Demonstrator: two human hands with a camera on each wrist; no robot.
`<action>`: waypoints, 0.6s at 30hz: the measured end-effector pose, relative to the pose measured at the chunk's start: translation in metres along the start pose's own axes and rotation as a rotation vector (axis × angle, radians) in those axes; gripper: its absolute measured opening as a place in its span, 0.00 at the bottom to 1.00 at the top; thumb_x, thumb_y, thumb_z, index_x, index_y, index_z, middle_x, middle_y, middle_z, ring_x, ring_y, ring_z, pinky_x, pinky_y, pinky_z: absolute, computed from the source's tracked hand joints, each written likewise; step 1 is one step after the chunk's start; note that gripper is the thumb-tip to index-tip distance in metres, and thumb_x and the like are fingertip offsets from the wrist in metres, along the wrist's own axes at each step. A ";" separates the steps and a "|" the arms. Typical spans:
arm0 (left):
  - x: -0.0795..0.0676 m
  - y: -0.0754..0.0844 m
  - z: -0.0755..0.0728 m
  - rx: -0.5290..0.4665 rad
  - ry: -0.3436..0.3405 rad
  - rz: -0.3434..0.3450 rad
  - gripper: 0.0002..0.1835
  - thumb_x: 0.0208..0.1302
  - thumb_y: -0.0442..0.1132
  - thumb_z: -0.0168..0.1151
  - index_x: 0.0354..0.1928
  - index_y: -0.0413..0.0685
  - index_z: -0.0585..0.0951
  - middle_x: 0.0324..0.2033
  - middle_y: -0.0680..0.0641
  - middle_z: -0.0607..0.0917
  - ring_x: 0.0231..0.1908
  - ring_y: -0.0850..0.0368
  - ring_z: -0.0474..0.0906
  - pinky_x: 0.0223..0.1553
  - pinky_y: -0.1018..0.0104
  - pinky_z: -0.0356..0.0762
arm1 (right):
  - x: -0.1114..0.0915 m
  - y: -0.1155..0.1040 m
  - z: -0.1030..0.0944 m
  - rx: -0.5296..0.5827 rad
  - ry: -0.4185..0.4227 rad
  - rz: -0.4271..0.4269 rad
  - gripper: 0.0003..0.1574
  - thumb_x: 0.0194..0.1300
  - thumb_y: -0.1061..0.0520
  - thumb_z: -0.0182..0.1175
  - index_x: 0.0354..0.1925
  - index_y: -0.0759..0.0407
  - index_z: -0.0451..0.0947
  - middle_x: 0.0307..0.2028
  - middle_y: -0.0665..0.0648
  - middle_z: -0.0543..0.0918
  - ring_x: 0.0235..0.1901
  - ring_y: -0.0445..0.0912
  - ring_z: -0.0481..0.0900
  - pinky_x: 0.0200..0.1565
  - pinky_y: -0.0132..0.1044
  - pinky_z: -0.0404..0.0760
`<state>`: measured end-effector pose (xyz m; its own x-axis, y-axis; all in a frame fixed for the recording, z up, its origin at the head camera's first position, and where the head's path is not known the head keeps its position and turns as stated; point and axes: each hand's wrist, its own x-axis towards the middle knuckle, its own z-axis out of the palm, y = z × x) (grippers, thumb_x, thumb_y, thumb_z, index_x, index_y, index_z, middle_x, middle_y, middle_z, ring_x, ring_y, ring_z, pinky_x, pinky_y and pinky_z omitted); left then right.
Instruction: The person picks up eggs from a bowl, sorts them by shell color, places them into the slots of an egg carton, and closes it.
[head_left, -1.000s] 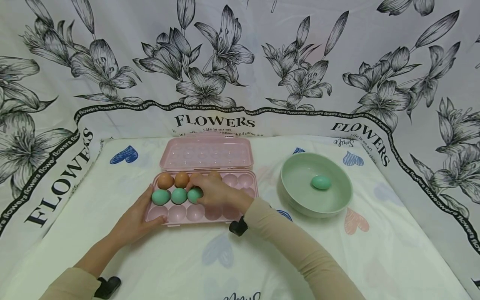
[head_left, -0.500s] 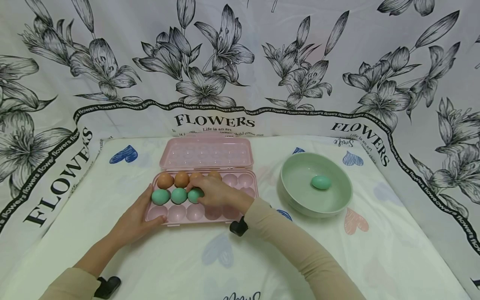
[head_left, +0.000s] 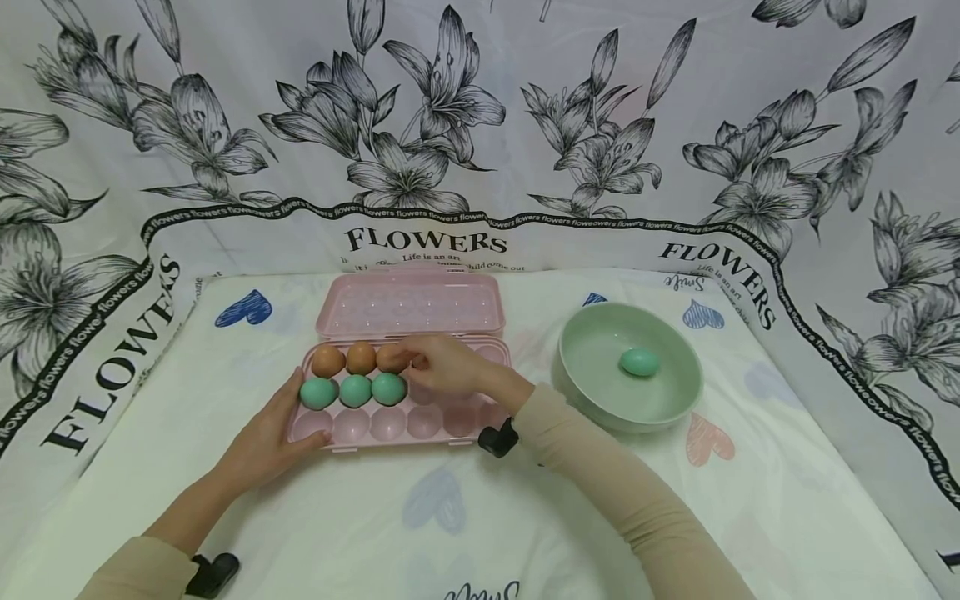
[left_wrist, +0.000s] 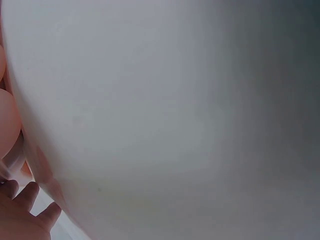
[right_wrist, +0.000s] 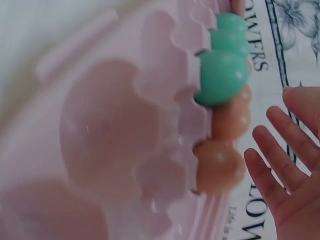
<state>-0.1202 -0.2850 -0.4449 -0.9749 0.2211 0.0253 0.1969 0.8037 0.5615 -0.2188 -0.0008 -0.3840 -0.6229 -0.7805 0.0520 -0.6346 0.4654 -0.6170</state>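
Note:
A pink egg carton lies with its lid folded back. Brown eggs stand in its back row, and three green eggs fill the left of the middle row. My left hand grips the carton's near left corner, fingers along the side and thumb on the front rim. Over the carton, my right hand hovers right of the third green egg, partly covering the back row. In the right wrist view, its extended fingers hold nothing and stand apart from the eggs.
To the right stands a light green bowl with one green egg inside. A white cloth with printed hearts covers the table. A flower-printed curtain rises behind it.
My right hand has let go of the third green egg and moved up and to the right. That egg stays in its cup. My left hand stays at the carton's corner.

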 end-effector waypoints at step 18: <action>0.000 0.000 0.000 0.011 -0.001 -0.023 0.58 0.52 0.60 0.64 0.72 0.48 0.37 0.70 0.34 0.49 0.66 0.32 0.50 0.58 0.34 0.57 | -0.050 0.024 -0.060 0.009 0.092 -0.041 0.21 0.61 0.60 0.58 0.53 0.60 0.74 0.50 0.56 0.80 0.50 0.50 0.78 0.50 0.40 0.79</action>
<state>-0.1202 -0.2852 -0.4452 -0.9792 0.2025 0.0116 0.1751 0.8146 0.5529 -0.2300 0.0744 -0.3541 -0.6362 -0.7570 0.1490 -0.6566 0.4298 -0.6198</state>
